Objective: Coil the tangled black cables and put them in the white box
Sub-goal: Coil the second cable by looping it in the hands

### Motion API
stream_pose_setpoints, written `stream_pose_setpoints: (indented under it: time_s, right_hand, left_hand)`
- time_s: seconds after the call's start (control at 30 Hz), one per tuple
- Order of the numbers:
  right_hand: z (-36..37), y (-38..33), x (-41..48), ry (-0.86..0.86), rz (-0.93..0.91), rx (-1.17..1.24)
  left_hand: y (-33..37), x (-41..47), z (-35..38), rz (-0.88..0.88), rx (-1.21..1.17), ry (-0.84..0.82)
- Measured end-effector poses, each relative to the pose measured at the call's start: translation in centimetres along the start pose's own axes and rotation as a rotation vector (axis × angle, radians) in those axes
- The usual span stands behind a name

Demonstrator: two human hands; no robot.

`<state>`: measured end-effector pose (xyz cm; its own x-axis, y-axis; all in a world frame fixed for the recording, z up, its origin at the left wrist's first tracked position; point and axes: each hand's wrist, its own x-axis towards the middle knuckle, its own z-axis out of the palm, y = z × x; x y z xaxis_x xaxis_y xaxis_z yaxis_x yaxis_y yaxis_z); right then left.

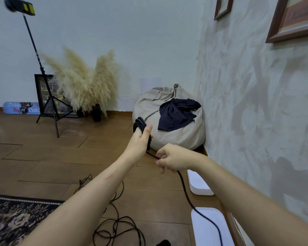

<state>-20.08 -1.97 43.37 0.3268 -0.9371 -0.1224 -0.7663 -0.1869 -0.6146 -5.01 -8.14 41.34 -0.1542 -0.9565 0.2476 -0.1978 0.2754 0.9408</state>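
My left hand (141,139) is raised with several turns of black cable (140,124) wound around it, thumb pressed against the coil. Just below and to the right, my right hand (173,159) pinches the same cable's free length (186,192), which runs down across a white box (209,228) at the bottom right. A second white box piece (198,183) lies by the wall behind my right forearm. More tangled black cable (117,226) lies in loops on the wooden floor under my left forearm.
A beige beanbag (167,137) with a dark cloth (177,114) sits in the corner ahead. A light stand (48,102), pampas grass in a black vase (96,112) and a framed picture stand at the back left. A patterned rug (16,221) lies at lower left.
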Motion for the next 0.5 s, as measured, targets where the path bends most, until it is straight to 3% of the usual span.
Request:
stream_pose_setpoints:
  time_s: [0.1, 0.23, 0.4, 0.5]
  right_hand:
    - [-0.9, -0.3, 0.4, 0.105, -0.077, -0.390]
    - [-2.2, -0.7, -0.2, 0.201, -0.138, -0.618]
    - [-3.0, 0.5, -0.4, 0.377, -0.118, -0.554]
    - [-4.7, 1.5, -1.1, 0.251, -0.047, -0.386]
  left_hand:
    - [-0.5, -0.2, 0.8, 0.004, 0.077, -0.065]
    - [-0.9, -0.5, 1.7, -0.046, 0.107, -0.209]
    - [-1.0, -1.4, 1.8, -0.027, 0.099, -0.341]
    - [-1.6, -1.7, 2.0, -0.016, 0.092, -0.354]
